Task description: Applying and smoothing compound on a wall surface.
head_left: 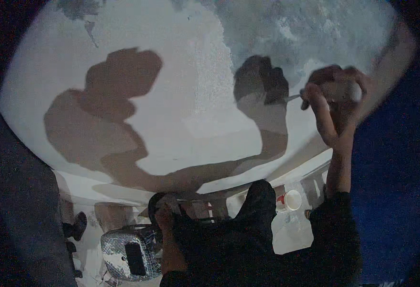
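My right hand [334, 98] is raised at the right, close to the wall. Its fingers are closed around a slim tool [294, 97] whose thin shank points left at the wall. The tool's head merges with a dark shadow, so its exact kind is unclear. The wall surface [181, 110] is white at the middle and left, with a rough grey patch [267, 28] at the upper right. My left hand [167, 210] hangs low beside my dark-clothed leg; its fingers are too dim to read.
Large shadows of my arms and head fall on the wall. Below, a white cup-like bucket [291, 200] with red marking stands right of my knee. A silvery textured box [119, 253] with a black phone-like slab [135, 259] sits at lower left. Deep blue surface [391, 191] lies right.
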`<act>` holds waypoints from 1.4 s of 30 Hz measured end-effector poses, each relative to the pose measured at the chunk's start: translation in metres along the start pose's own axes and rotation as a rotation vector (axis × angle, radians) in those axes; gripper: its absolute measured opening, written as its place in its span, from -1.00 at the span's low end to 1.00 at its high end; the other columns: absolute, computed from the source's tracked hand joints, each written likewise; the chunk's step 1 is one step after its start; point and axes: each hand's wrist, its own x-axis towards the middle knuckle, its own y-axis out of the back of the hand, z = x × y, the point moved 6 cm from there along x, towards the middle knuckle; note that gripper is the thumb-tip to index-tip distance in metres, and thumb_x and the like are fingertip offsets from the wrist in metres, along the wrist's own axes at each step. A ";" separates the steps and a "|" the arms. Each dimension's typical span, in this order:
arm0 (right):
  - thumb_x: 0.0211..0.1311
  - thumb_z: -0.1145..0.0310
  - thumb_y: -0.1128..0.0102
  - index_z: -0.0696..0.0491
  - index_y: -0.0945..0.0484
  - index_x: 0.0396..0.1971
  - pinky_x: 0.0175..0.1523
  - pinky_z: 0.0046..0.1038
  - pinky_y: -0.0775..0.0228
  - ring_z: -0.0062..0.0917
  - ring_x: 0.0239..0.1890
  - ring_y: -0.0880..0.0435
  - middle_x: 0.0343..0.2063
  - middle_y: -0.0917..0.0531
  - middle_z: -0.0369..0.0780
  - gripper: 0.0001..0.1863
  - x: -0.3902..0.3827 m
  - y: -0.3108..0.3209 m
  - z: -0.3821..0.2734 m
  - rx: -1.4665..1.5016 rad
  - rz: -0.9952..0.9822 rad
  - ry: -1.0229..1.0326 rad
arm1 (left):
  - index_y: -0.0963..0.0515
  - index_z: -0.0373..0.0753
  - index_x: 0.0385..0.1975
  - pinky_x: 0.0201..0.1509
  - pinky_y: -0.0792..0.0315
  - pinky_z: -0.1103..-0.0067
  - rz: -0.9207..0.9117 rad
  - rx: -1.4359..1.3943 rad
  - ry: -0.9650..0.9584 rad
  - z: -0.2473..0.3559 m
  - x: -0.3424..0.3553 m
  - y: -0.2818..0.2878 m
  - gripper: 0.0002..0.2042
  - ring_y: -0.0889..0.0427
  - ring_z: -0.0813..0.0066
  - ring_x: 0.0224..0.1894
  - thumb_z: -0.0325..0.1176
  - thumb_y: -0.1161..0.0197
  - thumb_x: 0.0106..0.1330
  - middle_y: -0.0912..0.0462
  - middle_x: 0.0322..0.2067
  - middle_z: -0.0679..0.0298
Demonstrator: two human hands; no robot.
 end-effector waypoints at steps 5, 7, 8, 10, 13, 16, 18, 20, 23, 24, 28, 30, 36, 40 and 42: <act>0.00 0.68 -0.17 0.03 -0.21 -0.10 -0.52 -0.57 -0.47 -0.55 -0.54 -0.57 -0.49 -0.57 -0.14 -0.52 0.007 0.009 -0.018 0.031 0.100 0.102 | -0.20 -0.16 0.24 -0.55 -0.37 0.60 0.085 0.934 -0.321 0.004 -0.039 -0.017 -0.55 -0.32 0.46 -0.69 -0.23 0.10 0.37 -0.42 -0.66 0.27; 0.02 0.67 -0.15 0.04 -0.27 -0.12 -0.52 -0.58 -0.47 -0.56 -0.57 -0.56 -0.51 -0.57 -0.15 -0.58 0.012 0.007 -0.023 -0.014 0.047 0.177 | -0.23 -0.19 0.22 -0.52 -0.38 0.59 -0.083 0.402 -0.131 -0.007 -0.027 -0.014 -0.55 -0.36 0.42 -0.65 -0.23 0.06 0.36 -0.45 -0.60 0.25; 0.04 0.63 -0.17 0.08 -0.35 -0.18 -0.53 -0.59 -0.45 -0.57 -0.59 -0.55 -0.54 -0.57 -0.16 -0.67 0.018 0.003 -0.024 -0.051 -0.013 0.231 | -0.24 -0.21 0.21 -0.51 -0.38 0.58 -0.169 0.136 -0.033 -0.010 -0.019 -0.009 -0.55 -0.38 0.40 -0.62 -0.23 0.04 0.35 -0.46 -0.58 0.24; 0.07 0.59 -0.19 0.11 -0.42 -0.25 -0.53 -0.61 -0.44 -0.59 -0.60 -0.54 -0.56 -0.57 -0.18 -0.76 0.026 0.005 -0.027 -0.105 -0.069 0.299 | -0.26 -0.24 0.19 -0.48 -0.39 0.58 -0.315 -0.406 0.148 -0.001 -0.001 -0.014 -0.56 -0.42 0.35 -0.57 -0.24 0.00 0.34 -0.49 -0.52 0.22; 0.03 0.46 -0.33 0.19 -0.43 -0.30 -0.57 -0.69 -0.37 -0.64 -0.63 -0.52 -0.55 -0.59 -0.19 -0.72 0.020 0.036 -0.009 -0.080 0.713 -0.095 | -0.30 -0.24 0.16 -0.48 -0.36 0.53 -0.391 -0.110 0.050 0.007 -0.003 -0.025 -0.59 -0.44 0.37 -0.55 -0.29 -0.02 0.32 -0.49 -0.55 0.24; 0.09 0.49 -0.26 0.12 -0.11 -0.04 -0.56 -0.69 -0.37 -0.62 -0.64 -0.52 -0.46 -0.61 -0.16 -0.47 0.022 -0.012 -0.002 0.024 0.584 0.002 | -0.35 -0.26 0.10 -0.47 -0.31 0.47 -0.503 0.356 -0.080 -0.007 -0.021 -0.051 -0.63 -0.47 0.41 -0.51 -0.37 -0.04 0.28 -0.48 -0.60 0.26; 0.10 0.51 -0.24 0.06 -0.05 0.00 -0.55 -0.68 -0.39 -0.61 -0.58 -0.54 -0.36 -0.60 -0.13 -0.42 0.025 -0.038 -0.017 0.079 0.483 0.004 | -0.37 -0.26 0.06 -0.50 -0.30 0.43 -0.558 0.358 0.090 -0.056 -0.073 -0.051 -0.67 -0.46 0.38 -0.54 -0.39 -0.02 0.29 -0.48 -0.61 0.24; 0.16 0.42 -0.19 0.00 -0.05 0.02 -0.59 -0.65 -0.43 -0.58 -0.62 -0.54 -0.45 -0.54 -0.12 -0.46 0.010 -0.030 -0.005 0.065 0.784 -0.034 | -0.40 -0.27 0.02 -0.53 -0.29 0.39 -0.613 0.281 0.221 -0.054 -0.081 -0.054 -0.70 -0.45 0.36 -0.57 -0.40 0.00 0.31 -0.48 -0.62 0.23; 0.20 0.41 -0.14 -0.03 -0.03 0.01 -0.62 -0.61 -0.45 -0.55 -0.62 -0.56 -0.42 -0.55 -0.10 -0.49 -0.005 -0.026 0.001 -0.081 0.753 0.044 | -0.45 -0.27 -0.05 -0.63 -0.20 0.42 -0.310 0.097 0.072 0.021 0.019 -0.003 -0.75 -0.28 0.38 -0.73 -0.40 0.04 0.33 -0.31 -0.76 0.26; 0.21 0.41 -0.13 -0.04 -0.03 0.01 -0.62 -0.60 -0.46 -0.54 -0.60 -0.57 -0.40 -0.54 -0.11 -0.51 -0.006 -0.030 -0.004 -0.092 0.681 0.084 | -0.46 -0.27 -0.08 -0.62 -0.21 0.42 -0.398 0.064 0.163 0.019 0.027 0.001 -0.76 -0.29 0.38 -0.73 -0.37 0.03 0.33 -0.30 -0.77 0.25; 0.22 0.38 -0.12 -0.04 -0.04 -0.04 -0.61 -0.66 -0.44 -0.58 -0.63 -0.56 -0.42 -0.56 -0.12 -0.54 0.003 -0.031 -0.008 -0.041 0.701 0.131 | -0.51 -0.28 -0.21 -0.61 -0.25 0.42 -0.774 -0.111 0.490 0.025 0.038 -0.014 -0.75 -0.35 0.36 -0.72 -0.25 0.01 0.32 -0.28 -0.81 0.19; 0.22 0.40 -0.12 -0.03 -0.05 -0.07 -0.62 -0.66 -0.43 -0.56 -0.66 -0.56 -0.45 -0.56 -0.12 -0.57 0.016 -0.037 -0.026 -0.262 0.660 0.141 | -0.51 -0.29 -0.28 -0.56 -0.30 0.40 -0.165 -0.275 0.256 -0.023 -0.059 -0.036 -0.72 -0.41 0.29 -0.67 -0.19 0.00 0.31 -0.33 -0.79 0.15; 0.21 0.38 -0.14 -0.03 -0.01 -0.06 -0.71 -0.68 -0.30 -0.55 -0.68 -0.56 -0.46 -0.58 -0.14 -0.52 0.018 -0.044 -0.030 -0.213 0.635 0.074 | -0.50 -0.26 -0.31 -0.46 -0.39 0.41 0.404 -0.208 -0.124 -0.021 -0.048 -0.021 -0.71 -0.46 0.21 -0.63 -0.16 0.04 0.32 -0.44 -0.66 0.13; 0.24 0.32 -0.13 0.09 -0.21 -0.19 -0.56 -0.65 -0.34 -0.64 -0.62 -0.54 -0.57 -0.59 -0.16 -0.69 0.008 -0.025 -0.013 -0.089 0.666 -0.141 | -0.40 -0.21 -0.02 -0.50 -0.37 0.42 -0.868 0.038 0.278 0.015 0.015 -0.058 -0.69 -0.42 0.32 -0.63 -0.22 0.07 0.33 -0.47 -0.47 0.24; 0.24 0.30 -0.13 0.12 -0.28 -0.23 -0.52 -0.64 -0.35 -0.67 -0.61 -0.53 -0.61 -0.59 -0.17 -0.73 0.014 -0.027 -0.013 0.035 0.677 -0.215 | -0.39 -0.23 -0.01 -0.54 -0.35 0.41 -0.445 0.074 0.167 0.004 0.030 -0.035 -0.68 -0.41 0.31 -0.64 -0.22 0.07 0.34 -0.46 -0.50 0.24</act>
